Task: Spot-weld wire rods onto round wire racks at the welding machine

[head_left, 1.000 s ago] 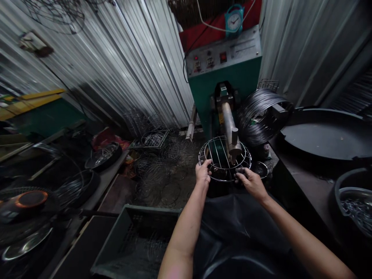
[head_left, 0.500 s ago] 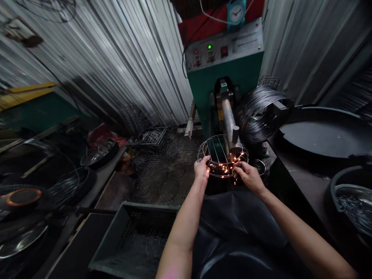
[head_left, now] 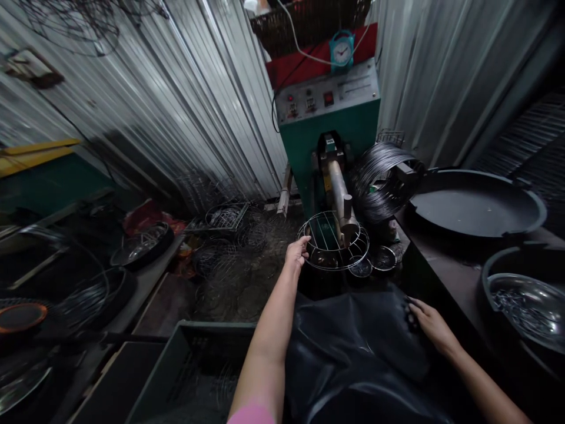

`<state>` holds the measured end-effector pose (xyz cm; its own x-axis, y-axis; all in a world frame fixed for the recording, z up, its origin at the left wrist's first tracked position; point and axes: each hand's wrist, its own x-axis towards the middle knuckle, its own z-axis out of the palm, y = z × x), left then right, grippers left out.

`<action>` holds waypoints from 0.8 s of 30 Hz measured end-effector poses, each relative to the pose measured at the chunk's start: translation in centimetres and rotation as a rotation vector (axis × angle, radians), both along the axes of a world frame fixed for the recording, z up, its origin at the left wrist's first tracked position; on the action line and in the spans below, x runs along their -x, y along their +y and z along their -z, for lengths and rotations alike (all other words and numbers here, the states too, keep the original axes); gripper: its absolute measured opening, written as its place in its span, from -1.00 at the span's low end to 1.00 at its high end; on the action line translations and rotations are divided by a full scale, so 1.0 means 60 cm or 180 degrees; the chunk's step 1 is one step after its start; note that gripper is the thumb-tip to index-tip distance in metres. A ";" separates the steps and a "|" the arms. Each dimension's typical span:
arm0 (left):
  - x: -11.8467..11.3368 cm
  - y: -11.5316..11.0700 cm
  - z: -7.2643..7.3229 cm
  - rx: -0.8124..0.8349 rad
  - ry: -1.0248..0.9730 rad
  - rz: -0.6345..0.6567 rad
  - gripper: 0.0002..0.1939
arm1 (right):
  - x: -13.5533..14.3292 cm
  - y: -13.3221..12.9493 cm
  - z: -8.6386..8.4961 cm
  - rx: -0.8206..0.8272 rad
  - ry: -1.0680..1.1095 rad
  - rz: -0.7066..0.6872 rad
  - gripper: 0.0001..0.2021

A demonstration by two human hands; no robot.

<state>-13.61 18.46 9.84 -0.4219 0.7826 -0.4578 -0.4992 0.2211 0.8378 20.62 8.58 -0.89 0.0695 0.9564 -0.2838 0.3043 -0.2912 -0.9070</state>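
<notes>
A round wire rack (head_left: pixel 329 269) hangs beneath the metal arm (head_left: pixel 341 191) of a green machine (head_left: pixel 293 144). My left hand (head_left: pixel 297 252) is closed on the rack's left edge. Low on the right, beside the black apron (head_left: pixel 353 335) over my lap, is my right hand (head_left: pixel 426 318), its fingers bent; what they hold, if anything, is too small and dark to make out. Two small bowls, one (head_left: pixel 383 258) further right, sit below and beside the rack.
A wire coil (head_left: pixel 382 182) hangs right of the machine arm. At right are a large black pan (head_left: pixel 479 206) and a bowl of small metal parts (head_left: pixel 525 303). A green crate (head_left: pixel 189 365) stands at lower left, with tangled wire (head_left: pixel 238 259) behind it.
The sparks at the rack are gone, and the machine's green light is off. My right hand has left the rack, moving down and right. My left hand still grips it.
</notes>
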 end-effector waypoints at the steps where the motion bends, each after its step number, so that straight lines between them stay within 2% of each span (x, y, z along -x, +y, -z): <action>1: -0.003 -0.002 0.001 -0.0025 -0.0031 -0.0037 -0.65 | -0.007 -0.009 0.006 -0.0025 -0.0083 0.0046 -0.57; 6: 0.001 -0.009 0.003 0.0056 -0.0083 0.0097 -0.65 | -0.011 -0.026 0.019 -0.0295 -0.0895 0.0342 -0.67; 9: 0.007 -0.008 0.001 0.0322 -0.0007 0.0286 -0.66 | -0.004 -0.019 0.019 -0.0307 -0.1024 0.0215 -0.79; 11: 0.006 -0.009 0.000 0.0321 0.0016 0.0268 -0.66 | 0.007 -0.010 0.010 -0.0229 -0.0831 0.0048 -0.86; 14: -0.003 -0.019 0.002 0.0146 0.0013 0.0036 -0.67 | 0.040 0.005 -0.025 -0.0011 -0.0018 -0.0262 -0.77; 17: -0.015 -0.037 0.007 0.0062 0.0031 -0.0248 -0.68 | 0.089 0.019 -0.078 -0.0035 0.0844 -0.0485 -0.68; 21: -0.033 -0.060 0.010 -0.0064 0.0109 -0.0656 -0.68 | 0.156 0.034 -0.144 -0.0391 0.1501 -0.0577 -0.69; 24: -0.052 -0.065 0.007 -0.0132 0.0157 -0.0760 -0.65 | 0.199 0.044 -0.167 -0.0803 0.1635 -0.0595 -0.71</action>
